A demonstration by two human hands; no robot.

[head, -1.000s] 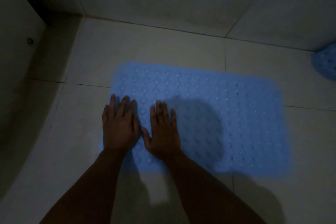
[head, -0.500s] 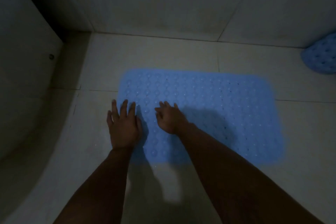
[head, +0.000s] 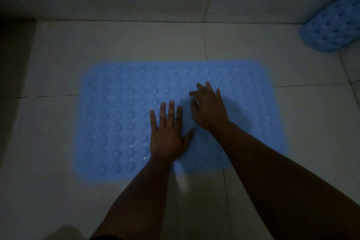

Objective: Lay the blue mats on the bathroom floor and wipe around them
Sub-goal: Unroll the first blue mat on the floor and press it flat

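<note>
Fingers (head: 171, 111) of both hands, spread flat, now press mid-way along the dimpled blue rubber mat (head: 116, 122), shifted rightward from its left end; smoothing continues.

The flat mat (head: 120, 115) is light blue with rows of round raised bumps and tiny holes, the rolled mat (head: 331, 27) matches it, and the floor tiles (head: 136, 43) are pale grey-white.
</note>
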